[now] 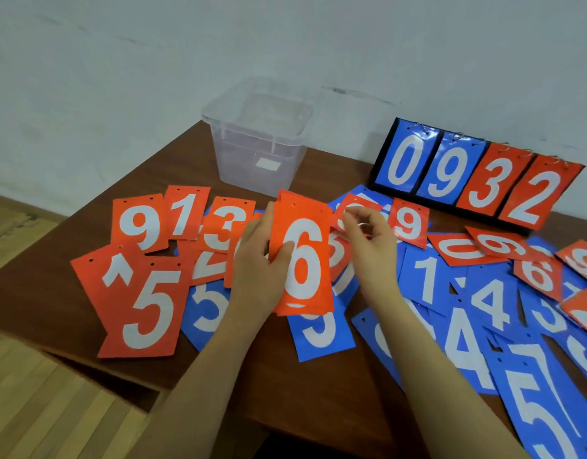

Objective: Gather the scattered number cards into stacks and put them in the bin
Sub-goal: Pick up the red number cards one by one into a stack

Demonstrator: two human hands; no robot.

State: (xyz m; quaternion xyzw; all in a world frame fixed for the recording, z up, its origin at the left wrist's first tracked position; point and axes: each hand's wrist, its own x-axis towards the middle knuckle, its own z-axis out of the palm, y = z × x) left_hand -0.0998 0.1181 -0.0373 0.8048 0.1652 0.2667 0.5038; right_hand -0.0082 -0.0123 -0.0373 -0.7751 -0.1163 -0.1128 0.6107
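My left hand (257, 260) holds a small stack of red cards (302, 253) upright above the table, a white 6 on the front card. My right hand (368, 236) is just right of the stack, its fingertips pinched on the edge of another red card (350, 207) lying among the pile. Red number cards (143, 286) lie scattered on the left, blue number cards (477, 332) on the right and under my arms. The clear plastic bin (252, 154) stands behind the cards, with only a small white label visible through its wall.
A flip scoreboard (477, 173) reading 0 9 3 2 leans at the back right. The brown table (30, 293) ends at a near left edge, with wooden floor (53, 409) below. A pale wall rises behind.
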